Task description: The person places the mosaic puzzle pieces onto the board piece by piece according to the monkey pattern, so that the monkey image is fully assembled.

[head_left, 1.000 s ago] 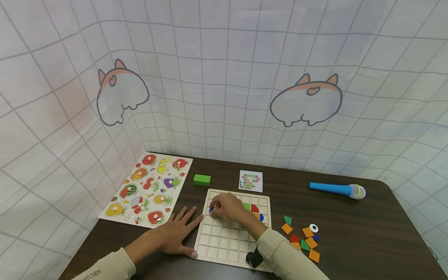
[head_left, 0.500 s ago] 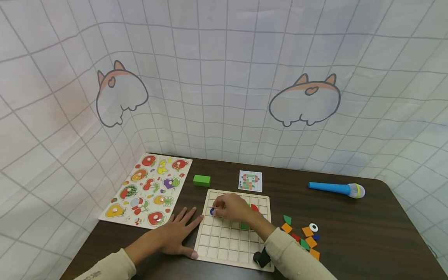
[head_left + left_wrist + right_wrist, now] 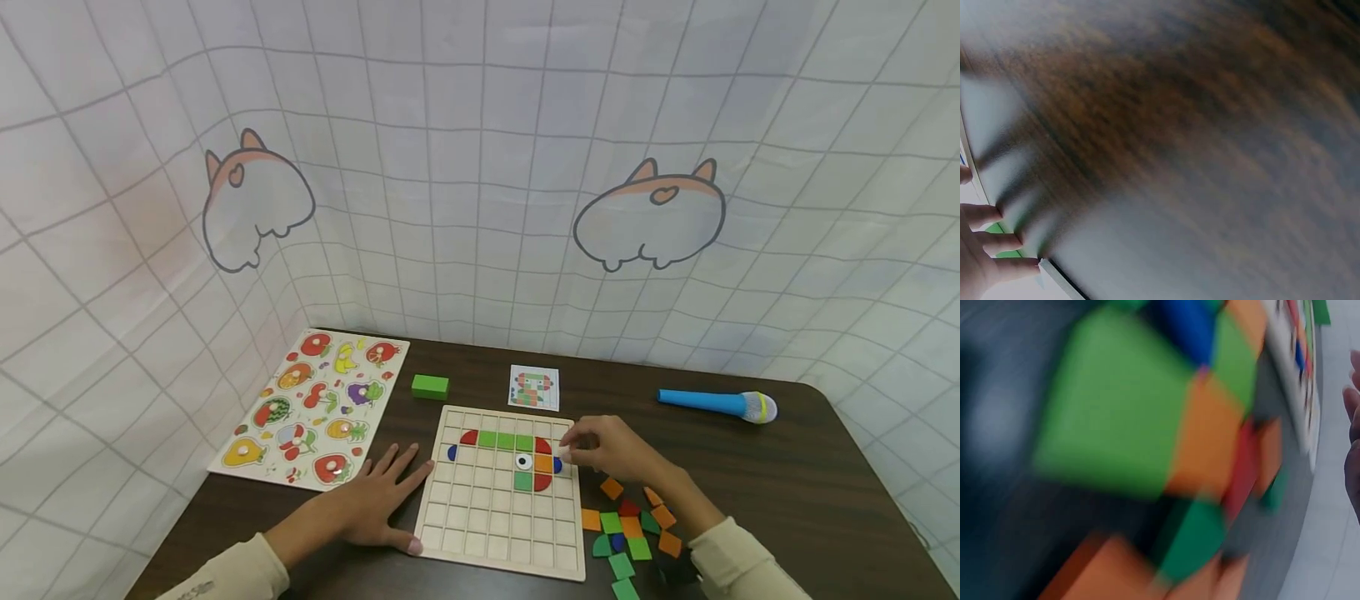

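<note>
White piece (image 3: 564, 454) at the board's (image 3: 480, 521) right edge

The left hand (image 3: 372, 502) lies spread, fingers straight, against the board's left edge, its thumb at the near-left corner, presumably to stop the board sliding. The right hand (image 3: 611, 446) pinches the white piece with its fingertips by the board's right edge, close to a blue tile (image 3: 557, 465); whether the piece touches the board cannot be told. A fingertip grip probably suits the shallow cells.

The set tiles (image 3: 506, 440) sit in the board's far half, and their layout seems to follow the card (image 3: 534, 387), propped or flat beyond the far edge, where neither arm covers it. The near rows are bare cells.

Loose tiles (image 3: 611, 523) crowd the board's right edge toward its near-right corner, likely for a short reach; the right forearm passes over their outer side, so a low sweep could nudge them. Rightward, plain desk (image 3: 765, 500) runs to the right edge, the microphone (image 3: 716, 405) lying near the far-right corner. Leftward is tighter: the puzzle (image 3: 370, 417) borders the left hand, and a green block (image 3: 431, 387) stands off the board's far-left corner.
</note>
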### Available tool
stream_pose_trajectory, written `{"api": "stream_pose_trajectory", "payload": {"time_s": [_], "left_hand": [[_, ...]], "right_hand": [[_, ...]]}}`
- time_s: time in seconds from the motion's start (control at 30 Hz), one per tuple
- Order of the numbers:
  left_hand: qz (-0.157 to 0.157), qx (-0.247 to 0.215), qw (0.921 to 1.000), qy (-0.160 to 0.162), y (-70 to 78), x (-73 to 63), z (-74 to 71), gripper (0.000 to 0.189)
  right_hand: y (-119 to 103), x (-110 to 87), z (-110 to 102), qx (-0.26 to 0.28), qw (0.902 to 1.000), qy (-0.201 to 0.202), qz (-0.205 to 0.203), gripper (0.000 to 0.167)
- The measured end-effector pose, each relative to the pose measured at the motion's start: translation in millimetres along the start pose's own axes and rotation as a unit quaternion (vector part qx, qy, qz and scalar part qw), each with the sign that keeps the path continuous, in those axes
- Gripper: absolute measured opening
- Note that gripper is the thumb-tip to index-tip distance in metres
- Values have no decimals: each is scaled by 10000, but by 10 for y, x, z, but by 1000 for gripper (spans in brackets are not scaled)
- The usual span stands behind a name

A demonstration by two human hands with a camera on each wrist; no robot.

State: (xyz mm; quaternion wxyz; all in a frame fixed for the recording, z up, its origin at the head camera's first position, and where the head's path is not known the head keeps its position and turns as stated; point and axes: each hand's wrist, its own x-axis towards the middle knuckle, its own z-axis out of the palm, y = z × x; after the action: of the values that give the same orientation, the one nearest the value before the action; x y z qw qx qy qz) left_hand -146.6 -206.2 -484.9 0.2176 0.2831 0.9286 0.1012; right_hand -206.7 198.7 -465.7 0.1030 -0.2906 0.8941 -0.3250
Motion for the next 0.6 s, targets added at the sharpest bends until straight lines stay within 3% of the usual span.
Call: {"api": "stream_pose_trajectory", "payload": {"time_s": [0.27, 0.6], "left_hand": [[31, -63, 10000, 21, -9, 0, 5, 110], [16, -133, 9999, 1, 14, -6, -15, 109]], "right_hand": [[243, -473, -79, -132, 9990, -130, 403, 25], [307, -565, -38, -603, 9958, -96, 685, 31]]}}
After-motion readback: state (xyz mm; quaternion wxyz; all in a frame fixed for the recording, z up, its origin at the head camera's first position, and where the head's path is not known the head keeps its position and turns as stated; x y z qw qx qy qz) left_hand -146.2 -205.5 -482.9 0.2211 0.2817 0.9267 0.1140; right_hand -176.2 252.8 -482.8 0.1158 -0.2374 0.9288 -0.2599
